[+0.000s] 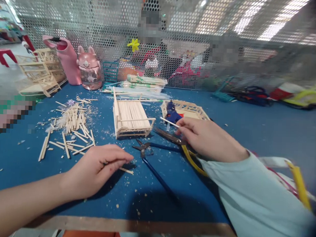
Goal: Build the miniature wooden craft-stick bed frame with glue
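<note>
The right hand (202, 137) pinches a thin stick (169, 122) between thumb and fingers above the counter (250, 132), the stick's free end pointing left from the fingertips. Just below those fingers lie yellow-handled scissors (170, 136), with a dark blue object (173, 115) and a low stick tray (192, 107) right behind them. The left hand (94, 170) is low over the counter, its fingers narrowly bunched; a short stick (126, 170) juts from beneath them, and whether they grip it cannot be told. Between the two hands' fingers, blue-handled pliers (143, 149) lie with handles spread. Beyond the left fingers stands a bed-shaped stick frame (132, 114), and farther to their left is a scattered pile of cut sticks (75, 119).
</note>
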Tool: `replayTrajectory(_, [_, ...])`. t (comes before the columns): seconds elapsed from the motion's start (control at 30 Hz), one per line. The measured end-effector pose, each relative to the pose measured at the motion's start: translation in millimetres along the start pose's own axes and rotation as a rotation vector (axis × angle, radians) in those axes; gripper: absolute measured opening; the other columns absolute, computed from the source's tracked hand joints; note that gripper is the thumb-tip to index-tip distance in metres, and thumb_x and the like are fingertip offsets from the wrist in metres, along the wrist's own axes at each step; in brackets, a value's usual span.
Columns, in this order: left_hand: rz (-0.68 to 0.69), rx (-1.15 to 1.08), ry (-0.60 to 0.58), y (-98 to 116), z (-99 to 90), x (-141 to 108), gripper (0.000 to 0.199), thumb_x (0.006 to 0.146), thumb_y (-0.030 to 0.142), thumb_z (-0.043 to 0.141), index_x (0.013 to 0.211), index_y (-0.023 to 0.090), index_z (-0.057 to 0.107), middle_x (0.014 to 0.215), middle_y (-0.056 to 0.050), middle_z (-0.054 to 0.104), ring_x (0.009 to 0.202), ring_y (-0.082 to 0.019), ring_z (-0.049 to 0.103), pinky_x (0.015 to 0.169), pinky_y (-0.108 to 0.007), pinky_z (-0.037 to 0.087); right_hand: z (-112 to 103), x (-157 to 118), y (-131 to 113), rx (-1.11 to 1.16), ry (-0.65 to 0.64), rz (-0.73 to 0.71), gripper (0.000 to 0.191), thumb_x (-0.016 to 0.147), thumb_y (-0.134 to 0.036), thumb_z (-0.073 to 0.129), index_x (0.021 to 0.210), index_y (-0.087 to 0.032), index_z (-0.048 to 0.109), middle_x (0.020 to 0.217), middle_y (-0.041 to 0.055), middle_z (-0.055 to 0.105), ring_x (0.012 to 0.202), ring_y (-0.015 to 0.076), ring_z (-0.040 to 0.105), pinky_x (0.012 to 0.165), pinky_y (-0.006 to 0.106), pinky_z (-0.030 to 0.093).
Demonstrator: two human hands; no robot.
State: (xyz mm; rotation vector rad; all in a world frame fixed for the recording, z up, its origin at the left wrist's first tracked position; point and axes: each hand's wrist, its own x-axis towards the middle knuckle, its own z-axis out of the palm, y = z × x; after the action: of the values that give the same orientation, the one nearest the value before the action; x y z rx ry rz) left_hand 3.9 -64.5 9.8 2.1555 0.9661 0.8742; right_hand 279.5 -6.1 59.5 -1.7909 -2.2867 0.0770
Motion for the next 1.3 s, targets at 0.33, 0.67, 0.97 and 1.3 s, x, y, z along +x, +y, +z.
replayTrajectory(0.33, [-0.281,-0.285,-0.052,2,7.3,-1,0.022,0.089,0.025,0.047,0.101,0.020,0.064,0.074,0.000,0.070,0.065,-0.009,0.064,0.063,-0.019,0.053,9,-15,-18,-0.098,-0.161,0.013,0.053,0.080,-0.014,0.039,0.133,-0.009,0.041,0.059,-0.0006,0.067,0.049,0.0144,0.059,0.049,0.025,0.039])
replayTrajectory(0.67, [-0.659,-0.724,0.083,-3,8.8,11,0.028,0.066,0.019,0.075,0.091,0.016,0.063,0.073,0.000,0.074,0.066,-0.010,0.067,0.067,-0.020,0.054,8,-30,-35,-0.070,-0.379,-0.115,0.024,0.088,-0.022,0.041,0.106,-0.022,0.056,0.081,0.0032,0.070,0.069,0.0175,0.064,0.058,0.026,0.039])
replayTrajectory(0.97, [-0.604,-0.785,0.120,5,10.5,12,0.027,0.065,0.010,0.073,0.068,0.015,0.047,0.063,0.005,0.067,0.058,-0.006,0.063,0.059,-0.016,0.049,25,-24,-43,-0.103,-0.345,-0.104,0.035,0.084,-0.041,0.054,0.111,-0.019,0.053,0.075,0.0028,0.068,0.063,0.0175,0.062,0.053,0.024,0.036])
replayTrajectory(1.3, [-0.471,-0.898,0.051,5,14.6,11,0.032,0.073,0.015,0.069,0.064,0.017,0.038,0.060,0.004,0.063,0.060,-0.007,0.062,0.058,-0.016,0.047,36,-34,-63,0.277,0.103,-0.554,0.015,0.087,-0.026,0.053,0.091,-0.020,0.066,0.078,0.0011,0.070,0.068,0.0107,0.063,0.060,0.021,0.043])
